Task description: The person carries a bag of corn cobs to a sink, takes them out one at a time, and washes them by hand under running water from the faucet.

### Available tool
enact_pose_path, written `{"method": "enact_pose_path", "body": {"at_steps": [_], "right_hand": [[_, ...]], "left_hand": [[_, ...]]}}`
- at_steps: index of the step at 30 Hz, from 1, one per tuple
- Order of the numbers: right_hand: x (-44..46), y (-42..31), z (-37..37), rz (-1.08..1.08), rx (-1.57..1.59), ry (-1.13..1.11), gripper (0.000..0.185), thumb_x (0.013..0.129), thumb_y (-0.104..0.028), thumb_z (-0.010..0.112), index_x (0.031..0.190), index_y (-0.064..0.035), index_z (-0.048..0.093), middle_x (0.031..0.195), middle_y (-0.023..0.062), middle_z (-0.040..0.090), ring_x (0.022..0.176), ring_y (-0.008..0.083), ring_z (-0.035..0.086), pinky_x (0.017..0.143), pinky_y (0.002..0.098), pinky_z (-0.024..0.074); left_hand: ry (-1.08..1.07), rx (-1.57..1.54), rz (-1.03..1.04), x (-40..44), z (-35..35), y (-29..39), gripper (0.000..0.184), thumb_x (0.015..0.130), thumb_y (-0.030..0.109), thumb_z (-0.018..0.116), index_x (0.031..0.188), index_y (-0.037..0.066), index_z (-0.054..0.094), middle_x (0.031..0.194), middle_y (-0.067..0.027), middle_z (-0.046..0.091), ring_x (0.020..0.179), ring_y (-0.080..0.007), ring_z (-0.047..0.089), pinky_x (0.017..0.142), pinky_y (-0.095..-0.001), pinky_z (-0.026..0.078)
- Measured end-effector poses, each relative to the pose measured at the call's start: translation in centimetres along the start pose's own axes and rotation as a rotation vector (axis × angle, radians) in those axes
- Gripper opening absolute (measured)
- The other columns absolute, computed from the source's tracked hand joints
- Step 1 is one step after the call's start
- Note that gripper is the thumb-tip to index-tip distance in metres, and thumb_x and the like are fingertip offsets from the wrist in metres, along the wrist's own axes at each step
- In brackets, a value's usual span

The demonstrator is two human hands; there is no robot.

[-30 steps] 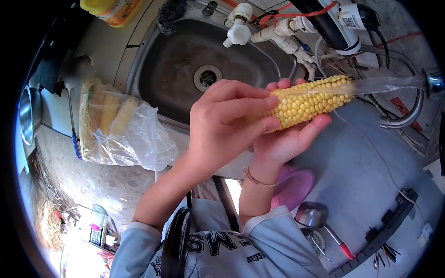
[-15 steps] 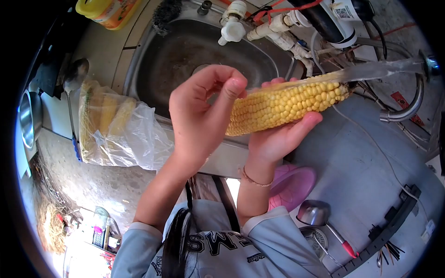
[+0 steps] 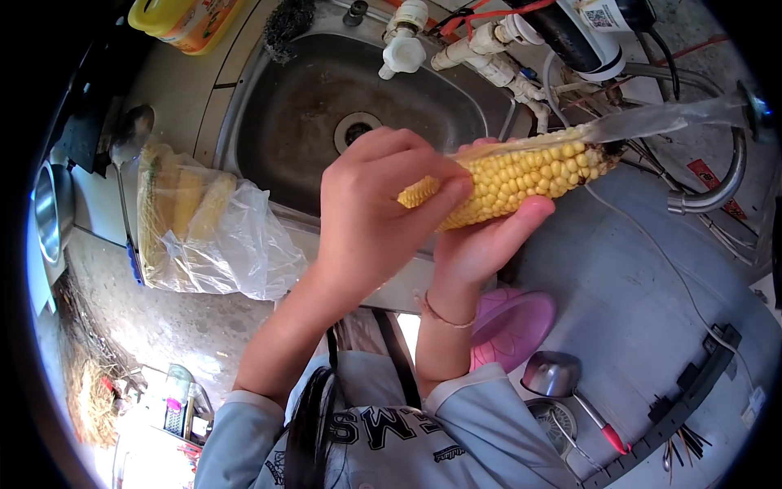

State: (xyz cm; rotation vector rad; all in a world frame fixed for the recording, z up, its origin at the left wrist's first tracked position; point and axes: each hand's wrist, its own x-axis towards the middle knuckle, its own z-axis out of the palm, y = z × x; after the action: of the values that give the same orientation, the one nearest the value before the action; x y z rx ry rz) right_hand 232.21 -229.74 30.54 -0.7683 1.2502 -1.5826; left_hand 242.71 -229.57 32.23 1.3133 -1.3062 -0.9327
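A yellow corn cob point(image 3: 521, 181) lies tilted across my right hand point(image 3: 481, 244), which supports it from below, palm up, with the thumb along the near side and fingertips showing behind. Over the cob's left part is my left hand point(image 3: 383, 208), back up, its thumb and fingers pinched together against the kernels. Whatever is between those fingertips is too small to make out. Water point(image 3: 676, 118) streams sideways from the tap point(image 3: 757, 112) onto the cob's dark right end and along its top.
Behind my hands is a metal sink point(image 3: 297, 122) with a drain. A plastic bag point(image 3: 236, 244) holding more corn sits at the left. White pipes point(image 3: 489, 53) run at the back. A pink basin point(image 3: 513, 326) and a metal ladle point(image 3: 552, 375) are at the lower right.
My left hand came off the kernels half a second ago, fingers curled, and has moved back right onto the cob. The cob and my right hand have shifted slightly left.
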Motion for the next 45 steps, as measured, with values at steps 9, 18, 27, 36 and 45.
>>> {"method": "enact_pose_path", "body": {"at_steps": [9,18,27,36,45], "right_hand": [[0.7,1.5,-0.2,-0.045,-0.052,-0.1,0.069,0.085,-0.062,0.032,0.12,-0.0027,0.035,0.105,0.0126,0.049,0.096,0.0226,0.048,0.085,0.0347,0.0395],[0.4,1.5,0.7,-0.018,-0.076,-0.164,0.067,0.086,-0.059,0.031,0.122,-0.0021,0.035,0.107,0.0125,0.048,0.098,0.0216,0.048,0.084,0.0348,0.0396],[-1.0,2.1,0.7,0.137,0.112,-0.123,0.055,0.088,-0.031,0.039,0.131,-0.0004,0.021,0.119,0.012,0.041,0.105,0.017,0.046,0.089,0.0289,0.0366],[-0.7,0.6,1.1,-0.103,-0.268,-0.469,0.051,0.085,-0.007,0.039,0.133,0.0005,0.022,0.125,0.0107,0.039,0.111,0.0183,0.041,0.094,0.0304,0.0332],[0.4,-0.2,0.7,-0.121,-0.618,-0.531,0.051,0.073,-0.014,0.063,0.117,0.0012,0.041,0.109,0.0181,0.053,0.099,0.0311,0.054,0.081,0.0359,0.0431]], "left_hand": [[0.014,-0.165,0.003,0.1,0.9,0.0,0.003,0.078,-0.002,0.055,0.078,-0.001,0.052,0.073,-0.0055,0.054,0.071,-0.0134,0.053,0.065,-0.0265,0.044],[0.193,-0.553,-0.211,1.6,-0.5,-1.5,0.01,0.085,0.01,0.053,0.079,0.001,0.053,0.068,0.0015,0.051,0.061,-0.0037,0.046,0.056,-0.0182,0.038],[0.138,-0.223,-0.048,0.9,0.5,-0.6,0.011,0.07,-0.003,0.065,0.08,-0.001,0.062,0.076,-0.0066,0.059,0.078,-0.0139,0.054,0.071,-0.0242,0.043],[0.416,-0.62,-0.114,1.2,1.0,-0.3,0.01,0.079,0.008,0.058,0.077,0.002,0.05,0.073,-0.0035,0.053,0.067,-0.0109,0.049,0.062,-0.0241,0.04],[0.116,-0.49,-0.128,2.5,1.4,-1.3,0.049,0.071,0.011,0.069,0.11,0.0,0.042,0.091,-0.0064,0.055,0.083,-0.0137,0.055,0.074,-0.0259,0.045]]}}
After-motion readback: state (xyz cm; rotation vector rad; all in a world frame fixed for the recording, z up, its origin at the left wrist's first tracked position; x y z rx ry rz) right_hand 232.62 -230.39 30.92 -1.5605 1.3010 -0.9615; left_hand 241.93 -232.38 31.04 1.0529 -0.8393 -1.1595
